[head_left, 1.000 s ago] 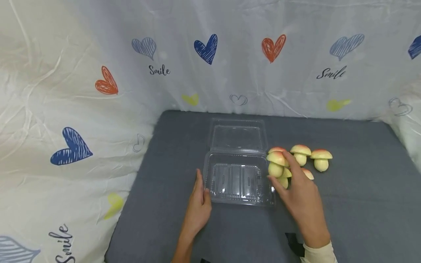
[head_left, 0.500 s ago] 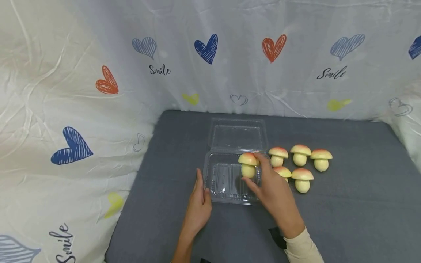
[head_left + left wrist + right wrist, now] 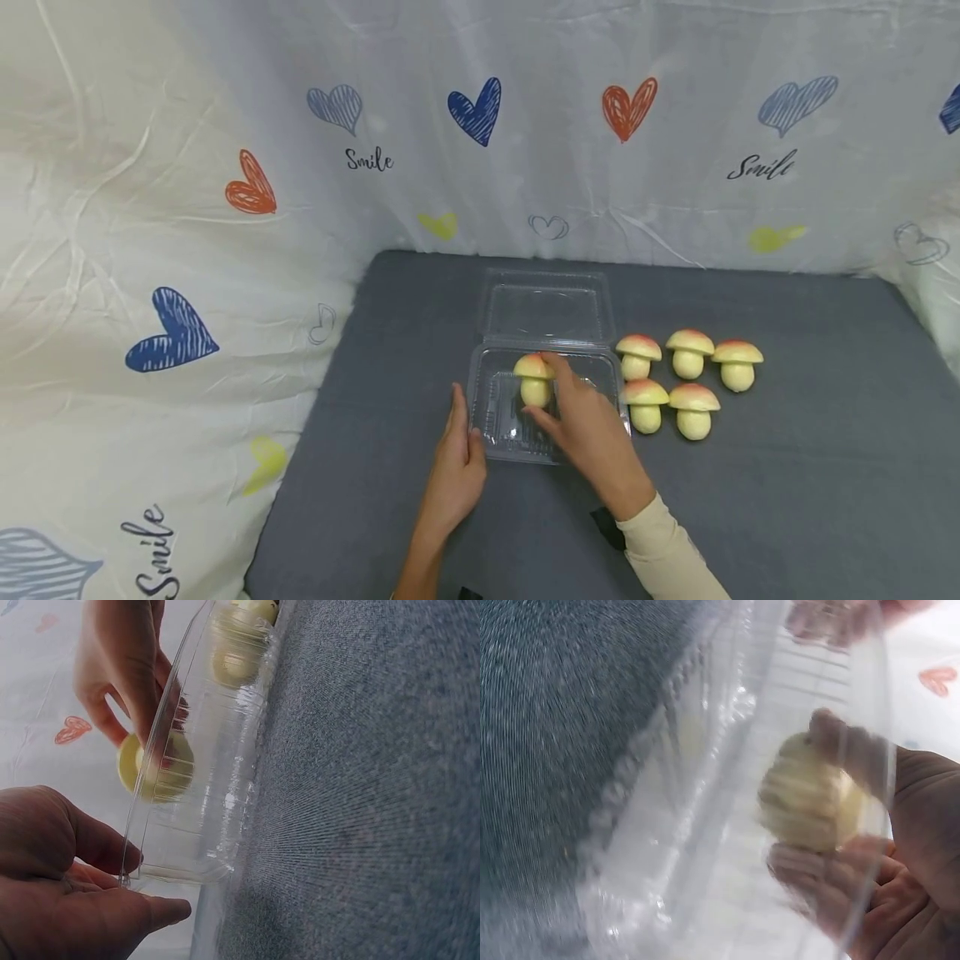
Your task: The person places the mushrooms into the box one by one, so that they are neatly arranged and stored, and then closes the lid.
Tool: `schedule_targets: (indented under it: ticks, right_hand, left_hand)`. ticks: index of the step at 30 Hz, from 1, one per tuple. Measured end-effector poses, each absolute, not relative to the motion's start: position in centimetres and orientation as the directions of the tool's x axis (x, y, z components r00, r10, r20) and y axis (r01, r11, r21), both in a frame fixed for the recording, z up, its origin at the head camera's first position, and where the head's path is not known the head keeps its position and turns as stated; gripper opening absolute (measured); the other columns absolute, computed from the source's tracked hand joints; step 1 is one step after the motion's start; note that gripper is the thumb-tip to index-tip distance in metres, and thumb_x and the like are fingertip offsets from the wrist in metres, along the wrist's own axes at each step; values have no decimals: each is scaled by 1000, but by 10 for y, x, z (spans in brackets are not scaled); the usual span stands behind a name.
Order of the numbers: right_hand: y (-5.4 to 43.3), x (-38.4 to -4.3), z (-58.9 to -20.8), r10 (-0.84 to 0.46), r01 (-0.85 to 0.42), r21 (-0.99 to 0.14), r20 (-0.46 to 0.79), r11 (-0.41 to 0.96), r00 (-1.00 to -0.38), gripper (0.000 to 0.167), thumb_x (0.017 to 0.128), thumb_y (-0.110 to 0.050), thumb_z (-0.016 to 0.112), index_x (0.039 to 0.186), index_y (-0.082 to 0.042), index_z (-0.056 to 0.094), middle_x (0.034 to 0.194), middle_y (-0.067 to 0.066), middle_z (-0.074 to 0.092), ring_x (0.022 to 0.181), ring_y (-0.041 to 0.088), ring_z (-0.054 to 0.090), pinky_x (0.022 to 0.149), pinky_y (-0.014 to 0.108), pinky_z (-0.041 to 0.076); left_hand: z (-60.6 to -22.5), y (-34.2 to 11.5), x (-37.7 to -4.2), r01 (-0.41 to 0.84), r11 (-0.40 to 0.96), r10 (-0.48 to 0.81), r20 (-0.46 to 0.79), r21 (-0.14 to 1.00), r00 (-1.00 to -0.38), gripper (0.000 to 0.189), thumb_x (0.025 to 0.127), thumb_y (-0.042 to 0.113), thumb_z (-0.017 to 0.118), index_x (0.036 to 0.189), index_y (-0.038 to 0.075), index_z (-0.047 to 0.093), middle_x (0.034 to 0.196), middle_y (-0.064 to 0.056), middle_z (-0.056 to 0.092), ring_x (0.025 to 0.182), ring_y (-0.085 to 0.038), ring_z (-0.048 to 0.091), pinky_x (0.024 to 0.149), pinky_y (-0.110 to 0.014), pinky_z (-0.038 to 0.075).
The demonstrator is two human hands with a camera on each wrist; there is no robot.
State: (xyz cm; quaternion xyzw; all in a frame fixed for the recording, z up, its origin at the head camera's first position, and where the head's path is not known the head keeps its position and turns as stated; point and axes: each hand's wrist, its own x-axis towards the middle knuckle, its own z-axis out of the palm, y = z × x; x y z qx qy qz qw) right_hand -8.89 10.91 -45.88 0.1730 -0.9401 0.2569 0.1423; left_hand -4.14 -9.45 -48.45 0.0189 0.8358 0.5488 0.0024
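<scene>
My right hand (image 3: 588, 433) pinches a toy mushroom (image 3: 535, 392), with a red-tinged yellow cap and a pale stem, between thumb and fingers over the left half of the clear plastic box (image 3: 517, 448). Seen from the left wrist, this mushroom (image 3: 166, 776) shows partly behind the see-through wall. The box lies open, its hinged lid (image 3: 547, 308) folded back. Beside its left wall is my left hand (image 3: 453, 475), fingers straight along the side and thumb at the front corner. The right wrist view is blurred.
Several similar mushrooms (image 3: 693, 412) stand in two rows right of the box. Grey cloth (image 3: 810, 500) covers the table. A white curtain (image 3: 555, 167) printed with hearts rises behind and at the left.
My right hand has carried the mushroom leftward from the group at the right to above the box. My left hand stays at the box's left side.
</scene>
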Motion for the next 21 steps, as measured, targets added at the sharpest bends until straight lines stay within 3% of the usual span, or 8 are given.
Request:
schedule_targets:
  ticks: [5,12,21]
  right_hand:
    - [101,-94,-467,-274,-416,-462,344,783,-898,84,82,-25,95,148,-3,49,94,16,74,65,28,70,56,43,55]
    - [92,-100,-471,-273,-403,-470,322,785,-906,83,81,-25,94,147,-2,50,90,16,74,62,30,69,53,44,53]
    - [82,-105,-480,-288,-416,-423,334,805,-897,79,80,-27,94,144,-6,53,107,14,72,63,32,70,52,45,54]
  left_hand:
    - [-484,-94,-41,20,387,39,5,922,-999,75,108,-4,44,170,7,4,177,-16,6,162,-27,8,128,-51,14]
    - [-484,-93,-43,19,397,42,3,917,-999,75,109,-2,45,170,9,3,177,-14,6,162,-24,8,128,-50,15]
    - [-483,-94,-42,22,400,41,6,916,-999,75,108,-3,45,170,8,5,176,-16,10,161,-24,11,128,-49,16]
